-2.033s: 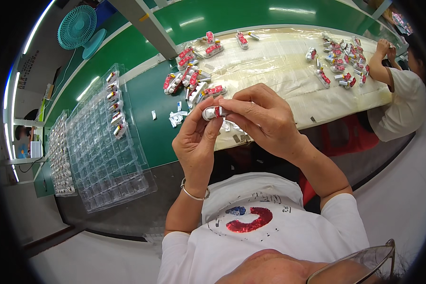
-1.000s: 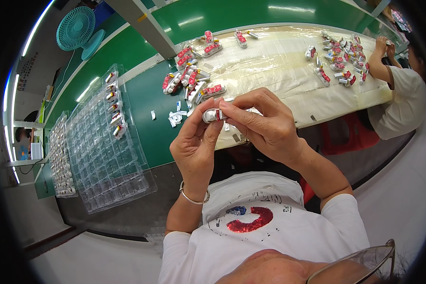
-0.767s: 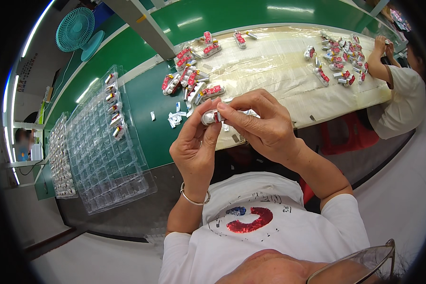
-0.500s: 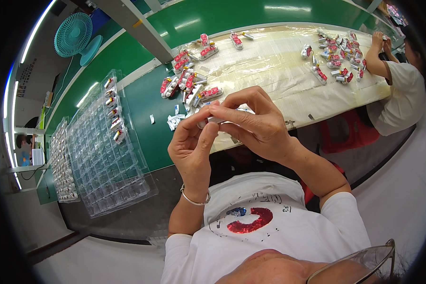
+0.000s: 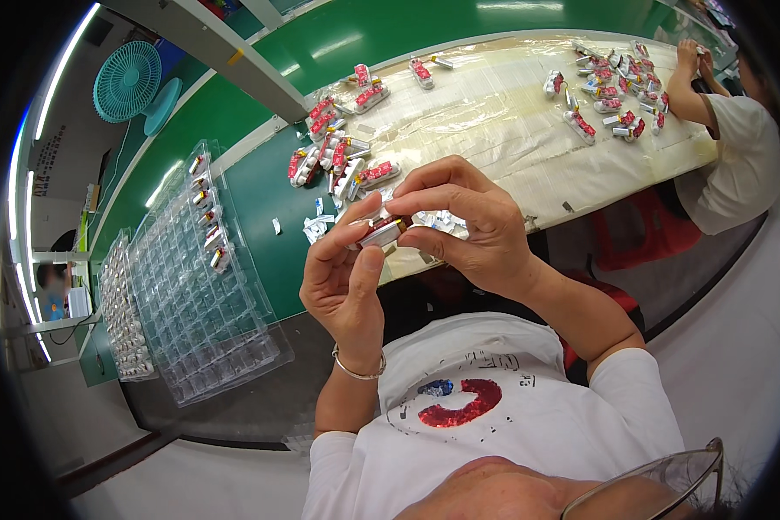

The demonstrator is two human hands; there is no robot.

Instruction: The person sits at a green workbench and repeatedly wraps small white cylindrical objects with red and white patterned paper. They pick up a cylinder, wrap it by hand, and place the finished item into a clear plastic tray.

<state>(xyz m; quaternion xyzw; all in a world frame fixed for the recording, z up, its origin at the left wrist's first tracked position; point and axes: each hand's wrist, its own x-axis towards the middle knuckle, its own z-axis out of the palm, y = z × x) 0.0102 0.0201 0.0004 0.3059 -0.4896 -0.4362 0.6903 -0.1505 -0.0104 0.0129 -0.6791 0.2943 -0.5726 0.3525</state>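
Between my two hands, in front of my chest, is a small silver-and-red piece with a white end [image 5: 381,234]. My left hand [image 5: 342,282] pinches its left end between thumb and fingers. My right hand [image 5: 481,230] is closed at its other end, thumb below and fingers above. Fingertips hide part of the piece. Just beyond my hands lies a heap of similar red-and-white pieces with silver parts [image 5: 338,156]. White paper slips [image 5: 318,227] lie left of my hands, and more small white slips [image 5: 442,222] show behind my right fingers.
A clear compartment tray [image 5: 208,303] on the left holds several pieces along one edge; a filled tray [image 5: 123,321] lies beyond it. Another heap [image 5: 620,87] sits far right, near a co-worker [image 5: 737,156] and a red stool [image 5: 641,230]. A turquoise fan [image 5: 128,81] stands far left.
The piece has turned in my fingers, so more of its red and silver side shows. My right fingers have shifted slightly, uncovering white slips behind. The whole view has shifted a little.
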